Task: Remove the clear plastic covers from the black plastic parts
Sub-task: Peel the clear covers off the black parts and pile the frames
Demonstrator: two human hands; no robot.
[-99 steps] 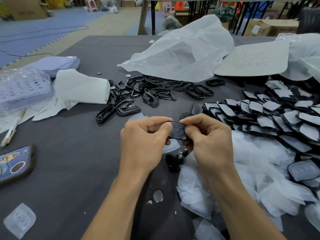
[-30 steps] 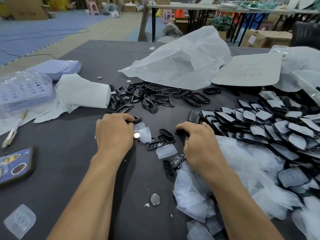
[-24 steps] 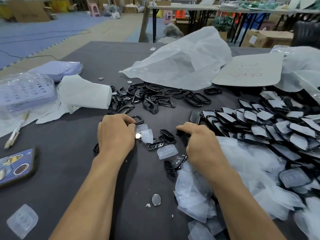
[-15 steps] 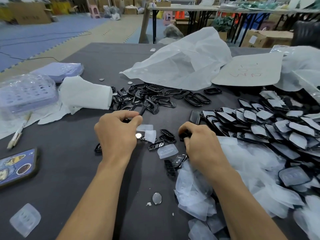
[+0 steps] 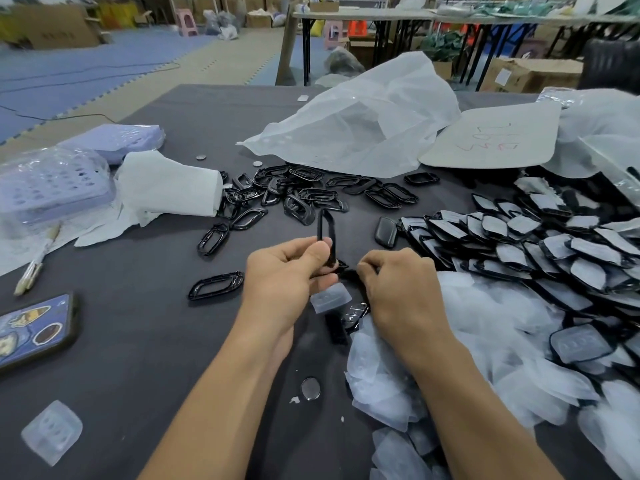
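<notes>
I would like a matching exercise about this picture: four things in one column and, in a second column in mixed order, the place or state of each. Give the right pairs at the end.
Things
1. black frame
2. phone
3. round metal disc
4. cardboard sheet

Places or states
A. flat on the table, between the two forearms
B. far right side, with red writing on it
C. held upright by the left hand
D. at the left edge of the table, with stickers on it

Pairs: 1-C, 2-D, 3-A, 4-B
</notes>
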